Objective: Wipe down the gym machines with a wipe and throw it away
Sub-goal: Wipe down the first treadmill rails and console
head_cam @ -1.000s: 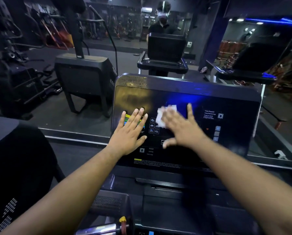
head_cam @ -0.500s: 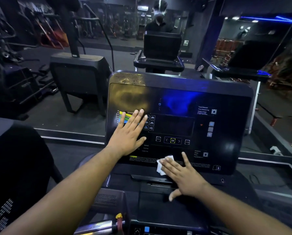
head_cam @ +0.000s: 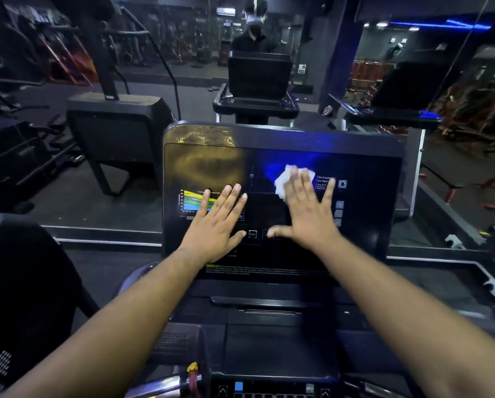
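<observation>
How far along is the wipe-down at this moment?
Done: nothing can be confirmed. In hand: the right hand presses the white wipe flat against the console screen, while the left hand rests flat on it. Left: other machines; discarding the wipe.

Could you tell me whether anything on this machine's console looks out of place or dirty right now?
The top left of the console shows a mottled yellowish patch, either grime or reflected light. Otherwise nothing stands out: the right hand presses the wipe flat on the screen, the left hand rests beside it.
</observation>
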Tool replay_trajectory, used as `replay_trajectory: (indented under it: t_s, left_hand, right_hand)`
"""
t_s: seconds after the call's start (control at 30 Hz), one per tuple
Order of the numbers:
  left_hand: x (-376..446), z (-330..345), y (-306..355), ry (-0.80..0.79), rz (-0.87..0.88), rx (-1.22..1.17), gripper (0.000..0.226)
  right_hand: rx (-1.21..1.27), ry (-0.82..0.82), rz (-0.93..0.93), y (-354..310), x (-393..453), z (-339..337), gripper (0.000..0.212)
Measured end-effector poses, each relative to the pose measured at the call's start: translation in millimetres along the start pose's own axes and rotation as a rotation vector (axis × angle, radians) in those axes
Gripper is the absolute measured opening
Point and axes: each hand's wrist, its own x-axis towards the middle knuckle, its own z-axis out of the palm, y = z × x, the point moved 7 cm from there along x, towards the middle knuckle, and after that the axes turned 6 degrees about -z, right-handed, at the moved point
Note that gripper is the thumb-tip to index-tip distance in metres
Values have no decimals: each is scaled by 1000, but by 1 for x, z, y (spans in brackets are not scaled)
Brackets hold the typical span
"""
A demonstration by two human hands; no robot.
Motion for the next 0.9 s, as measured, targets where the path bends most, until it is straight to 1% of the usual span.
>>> replay_trajectory:
  t_s: [0.1,0.2,0.27,0.33,0.4,0.47,0.57,0.67,0.73,0.83,0.9]
  left_hand:
    - [-4,5,2,-12,6,12,87]
    - [-3,8,3,-33,11,0,86]
    - [-2,8,4,-44,13,-9,86]
    - [1,7,3,-40,12,-15,86]
    - [6,6,6,-27,19,-23,87]
    - [11,4,8,-16,17,-29,88]
    - [19,0,15,-8,24,-32,89]
    - [21,1,17,-29,15,-32,88]
    - [21,1,17,-30,14,-33,88]
    - [20,3,15,-41,17,-52,88]
    - [21,3,16,-41,16,-56,88]
  right_hand:
    - [10,-151,-197,-42,-66,64,133]
    - [30,-293,-344,-60,-130,108,128]
    - [-27,-339,-448,-56,-146,115,125]
    - [-93,-339,-539,-45,-137,107,120]
    - [-150,-299,-532,-28,-109,86,117]
    - [-179,-215,-455,-13,-68,55,118]
    - [-196,-75,-291,18,-11,1,119]
    - [-144,-6,-96,52,16,-37,122]
    - [-78,12,61,80,10,-37,123]
    - [97,83,402,130,-32,-19,122]
    - [214,102,585,143,-50,-12,123]
